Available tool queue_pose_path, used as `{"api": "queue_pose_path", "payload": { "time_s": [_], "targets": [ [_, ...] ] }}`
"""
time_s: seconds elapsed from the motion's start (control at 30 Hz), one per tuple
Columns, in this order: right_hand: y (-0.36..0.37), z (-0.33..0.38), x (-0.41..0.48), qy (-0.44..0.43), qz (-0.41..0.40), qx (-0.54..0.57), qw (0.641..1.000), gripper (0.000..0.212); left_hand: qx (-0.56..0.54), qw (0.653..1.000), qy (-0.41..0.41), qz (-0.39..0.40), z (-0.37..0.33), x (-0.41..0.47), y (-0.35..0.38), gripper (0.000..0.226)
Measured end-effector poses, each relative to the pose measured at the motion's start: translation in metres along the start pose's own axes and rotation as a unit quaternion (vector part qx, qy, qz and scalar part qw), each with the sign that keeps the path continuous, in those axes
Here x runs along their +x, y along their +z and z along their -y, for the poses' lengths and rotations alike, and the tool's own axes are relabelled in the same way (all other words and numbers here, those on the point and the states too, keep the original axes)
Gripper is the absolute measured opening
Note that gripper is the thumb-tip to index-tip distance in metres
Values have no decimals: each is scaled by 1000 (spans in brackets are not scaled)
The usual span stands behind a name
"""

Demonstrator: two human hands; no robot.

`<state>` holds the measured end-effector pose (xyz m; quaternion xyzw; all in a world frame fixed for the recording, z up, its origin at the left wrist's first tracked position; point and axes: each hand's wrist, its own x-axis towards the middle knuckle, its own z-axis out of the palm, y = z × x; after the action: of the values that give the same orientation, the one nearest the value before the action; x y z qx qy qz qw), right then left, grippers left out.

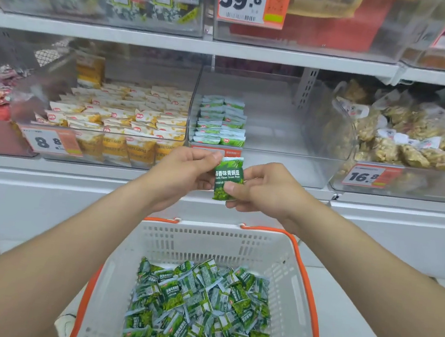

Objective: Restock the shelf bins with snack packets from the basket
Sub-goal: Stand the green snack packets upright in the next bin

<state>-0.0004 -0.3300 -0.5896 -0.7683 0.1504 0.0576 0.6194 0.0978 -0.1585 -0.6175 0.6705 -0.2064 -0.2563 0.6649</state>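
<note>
A: Entry one, the item held?
B: One green packet (pixel 228 177), upright, in the air above the far rim of the basket (pixel 205 244) and in front of the clear bin (pixel 286 168). The left hand (pixel 187 169) pinches its top edge. The right hand (pixel 263 190) pinches its lower right corner, fingers curled.
A: Bin stock?
B: A green stack (pixel 222 120), two columns against the bin's left wall.
A: Basket stock?
B: A loose green heap (pixel 196 312) on the floor, towards the near edge.
A: Adjoining?
B: Yellow packets (pixel 126 116), in the next bin to the left.
</note>
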Motion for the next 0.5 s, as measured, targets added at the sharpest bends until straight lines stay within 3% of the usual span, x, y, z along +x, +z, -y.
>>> {"api": "queue_pose_path", "payload": {
  "time_s": [0.13,0.33,0.4,0.5],
  "targets": [
    [-2,7,5,-17,-4,-4,1000,26,29,999,12,-31,-11,3,0,39],
    [-11,15,23,-97,-70,-74,990,31,184,972,101,-103,-35,14,-2,36],
    [-16,17,37,-153,-125,-124,972,28,295,931,163,-138,-41,17,-5,30],
    [-23,28,51,-235,-220,-191,927,23,455,837,246,-176,-37,18,-14,17]
  ]
}}
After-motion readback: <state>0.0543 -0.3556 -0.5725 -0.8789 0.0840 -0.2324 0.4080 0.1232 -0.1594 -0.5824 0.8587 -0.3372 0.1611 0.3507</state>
